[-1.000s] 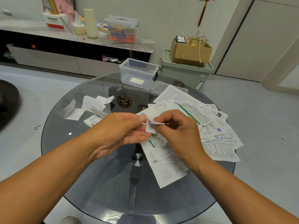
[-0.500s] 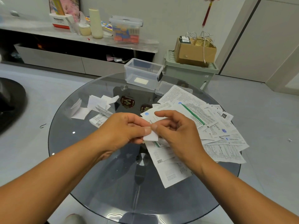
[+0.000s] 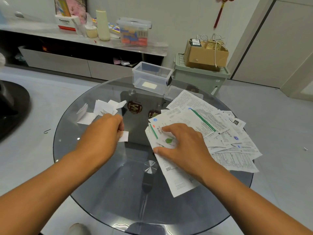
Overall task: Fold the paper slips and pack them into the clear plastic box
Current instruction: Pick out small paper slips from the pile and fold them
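A single wide-angle view from a camera worn on the person's head, looking forward and down onto a round glass table [image 3: 105, 184] that fills the middle of the frame. Both forearms enter from the bottom edge, close to the lens. Beyond the table's far rim the view reaches a wall and a low shelf unit [image 3: 67, 60], small and distant.

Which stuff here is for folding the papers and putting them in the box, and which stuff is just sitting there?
For the job: folded slip pinched in the left hand; right hand on the unfolded paper pile; folded slips heap; clear plastic box; its lid.

Just lying about: cardboard box; green bin; cream bottle; shelf container.
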### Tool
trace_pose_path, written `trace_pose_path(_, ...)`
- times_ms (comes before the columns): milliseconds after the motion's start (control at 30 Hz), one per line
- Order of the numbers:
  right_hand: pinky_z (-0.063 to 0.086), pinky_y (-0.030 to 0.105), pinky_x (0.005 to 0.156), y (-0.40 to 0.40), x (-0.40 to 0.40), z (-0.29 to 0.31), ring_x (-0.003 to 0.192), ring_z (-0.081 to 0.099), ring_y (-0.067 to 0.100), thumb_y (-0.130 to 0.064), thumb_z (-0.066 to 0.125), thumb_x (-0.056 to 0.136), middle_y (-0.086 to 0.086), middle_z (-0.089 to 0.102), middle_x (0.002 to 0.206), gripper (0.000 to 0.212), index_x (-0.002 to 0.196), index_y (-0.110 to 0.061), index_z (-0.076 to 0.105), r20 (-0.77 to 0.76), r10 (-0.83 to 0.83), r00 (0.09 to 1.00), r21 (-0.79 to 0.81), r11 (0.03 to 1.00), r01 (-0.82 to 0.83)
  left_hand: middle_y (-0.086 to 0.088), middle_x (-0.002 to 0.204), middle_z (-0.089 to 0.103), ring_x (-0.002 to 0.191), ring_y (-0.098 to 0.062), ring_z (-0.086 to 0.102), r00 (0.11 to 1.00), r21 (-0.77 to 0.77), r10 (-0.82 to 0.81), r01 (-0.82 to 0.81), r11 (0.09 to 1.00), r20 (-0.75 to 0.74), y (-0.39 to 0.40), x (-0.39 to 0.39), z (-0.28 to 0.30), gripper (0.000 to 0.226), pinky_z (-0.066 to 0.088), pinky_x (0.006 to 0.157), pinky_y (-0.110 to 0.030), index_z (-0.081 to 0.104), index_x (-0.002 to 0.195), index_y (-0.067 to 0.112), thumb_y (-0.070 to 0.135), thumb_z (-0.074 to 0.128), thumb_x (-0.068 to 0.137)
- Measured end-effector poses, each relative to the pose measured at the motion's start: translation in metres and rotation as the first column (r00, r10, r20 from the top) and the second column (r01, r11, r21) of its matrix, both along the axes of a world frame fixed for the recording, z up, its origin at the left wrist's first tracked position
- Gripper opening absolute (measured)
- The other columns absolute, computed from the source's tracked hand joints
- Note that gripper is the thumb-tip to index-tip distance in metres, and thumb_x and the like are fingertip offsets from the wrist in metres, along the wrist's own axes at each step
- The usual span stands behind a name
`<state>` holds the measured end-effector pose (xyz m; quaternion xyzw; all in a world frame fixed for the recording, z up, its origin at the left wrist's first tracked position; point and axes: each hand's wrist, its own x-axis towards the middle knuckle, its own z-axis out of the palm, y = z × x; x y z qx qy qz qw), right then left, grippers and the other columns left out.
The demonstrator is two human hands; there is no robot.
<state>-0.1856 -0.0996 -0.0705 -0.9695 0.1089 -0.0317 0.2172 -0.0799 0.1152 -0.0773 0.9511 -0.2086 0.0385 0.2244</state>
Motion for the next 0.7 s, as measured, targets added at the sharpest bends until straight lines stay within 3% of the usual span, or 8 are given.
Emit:
trace_pose_path(133,0.039,0.036,0.108,0.0,0.0,0.004,0.124,0.052,0.012,-0.054,0.064,0.094,-0.011,0.056,0.139,0.046,0.136,-0.034,0.058,-0.017,-0.002,1.0,-0.032,0.999,0.002,0.003,0.096,0.047,0.086,-0.024,0.052,0.985,0.253,-0.146,0.119,0.96,0.091,-0.007,-0.022,0.001,0.028,0.051,0.07,-0.039,0.053,0.093,0.022,-0.004,0.06,0.083)
trace_pose_path(233,0.048,0.039,0.101,-0.003,0.001,0.002,0.113,0.058,0.012,-0.054,0.062,0.096,-0.012,0.062,0.129,0.037,0.125,-0.031,0.067,0.008,-0.036,0.999,0.01,0.999,0.035,0.006,0.082,0.036,0.079,-0.017,0.041,0.981,0.388,-0.176,0.13,0.912,0.085,-0.014,-0.034,-0.004,0.025,0.04,0.065,-0.03,0.04,0.081,0.023,0.008,0.057,0.093)
trace_pose_path(300,0.052,0.04,0.095,-0.006,0.002,0.0,0.107,0.061,0.011,-0.055,0.062,0.095,-0.014,0.065,0.121,0.034,0.117,-0.031,0.07,0.019,-0.059,0.998,0.065,0.996,0.057,0.007,0.086,0.039,0.08,-0.014,0.038,0.975,0.424,-0.19,0.124,0.897,0.118,-0.016,-0.036,-0.009,0.024,0.034,0.064,-0.027,0.038,0.083,0.025,0.022,0.052,0.102)
trace_pose_path(400,0.058,0.041,0.08,-0.011,0.003,-0.002,0.087,0.066,0.01,-0.05,0.061,0.097,-0.015,0.07,0.095,0.024,0.095,-0.029,0.072,0.033,-0.072,0.997,0.146,0.987,0.066,0.004,0.096,0.052,0.087,-0.017,0.053,0.977,0.408,-0.164,0.095,0.908,0.137,-0.014,-0.032,-0.007,0.027,0.035,0.067,-0.027,0.046,0.09,0.023,0.039,0.033,0.108)
trace_pose_path(467,0.059,0.043,0.072,-0.015,0.002,-0.002,0.074,0.066,0.012,-0.044,0.057,0.101,-0.01,0.07,0.079,0.029,0.083,-0.025,0.069,0.028,-0.069,0.997,0.162,0.985,0.063,-0.001,0.092,0.058,0.085,-0.022,0.061,0.969,0.365,-0.17,0.094,0.926,0.181,-0.013,-0.023,-0.006,0.033,0.04,0.064,-0.03,0.056,0.089,0.017,0.041,0.041,0.106)
trace_pose_path(533,0.058,0.043,0.07,-0.018,-0.001,-0.002,0.072,0.066,0.012,-0.041,0.055,0.102,-0.009,0.07,0.077,0.029,0.082,-0.025,0.069,0.038,-0.045,0.998,0.148,0.988,0.039,-0.004,0.087,0.059,0.082,-0.024,0.062,0.958,0.336,-0.179,0.097,0.937,0.222,-0.013,-0.019,-0.007,0.033,0.046,0.064,-0.033,0.059,0.086,0.013,0.04,0.051,0.103)
trace_pose_path(633,0.054,0.038,0.074,-0.021,-0.007,0.0,0.08,0.064,0.008,-0.042,0.056,0.101,-0.013,0.071,0.086,0.022,0.093,-0.029,0.071,0.065,0.084,0.994,0.116,0.989,-0.091,-0.005,0.1,0.06,0.095,-0.027,0.06,0.975,0.259,-0.149,0.102,0.96,0.167,-0.013,-0.021,-0.009,0.032,0.047,0.073,-0.036,0.058,0.099,0.013,0.041,0.043,0.102)
trace_pose_path(700,0.051,0.035,0.075,-0.021,-0.011,0.001,0.083,0.062,0.008,-0.042,0.057,0.101,-0.013,0.072,0.089,0.02,0.1,-0.031,0.073,0.054,0.199,0.979,0.072,0.977,-0.202,-0.007,0.107,0.066,0.095,-0.031,0.064,0.952,0.214,-0.214,0.167,0.962,0.218,-0.016,-0.025,-0.004,0.027,0.053,0.074,-0.04,0.063,0.113,0.01,0.029,0.064,0.094)
